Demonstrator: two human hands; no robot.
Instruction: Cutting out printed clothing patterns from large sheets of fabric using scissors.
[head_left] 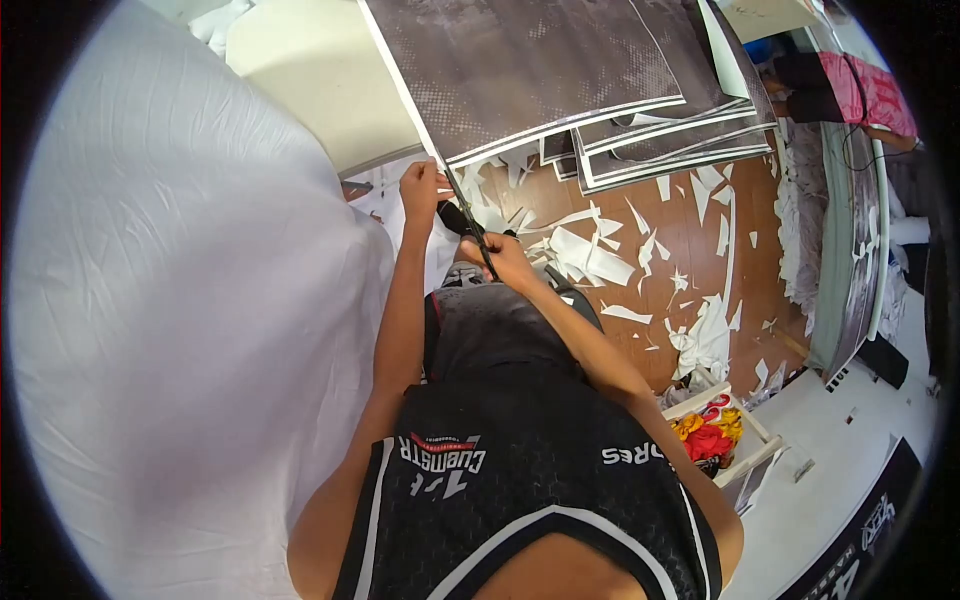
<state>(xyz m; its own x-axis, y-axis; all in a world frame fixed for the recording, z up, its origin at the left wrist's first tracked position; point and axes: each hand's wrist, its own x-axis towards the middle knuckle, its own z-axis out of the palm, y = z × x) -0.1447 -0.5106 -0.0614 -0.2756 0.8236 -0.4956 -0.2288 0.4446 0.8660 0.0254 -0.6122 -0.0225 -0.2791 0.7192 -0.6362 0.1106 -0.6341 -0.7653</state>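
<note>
A large dark grey printed sheet with white margins lies at the top of the head view. My left hand pinches the white edge of the sheet at its lower left corner. Just right of it, black scissors point up at that white margin, their blades along it. My right hand grips the scissors' handles below the sheet. More printed sheets are stacked under and right of the top one, one with a curled edge.
White scraps litter the wooden floor. Pale fabric fills the left, beside a cream board. Another person in pink stands by a rack of material. A crate holds red and yellow cloth at lower right.
</note>
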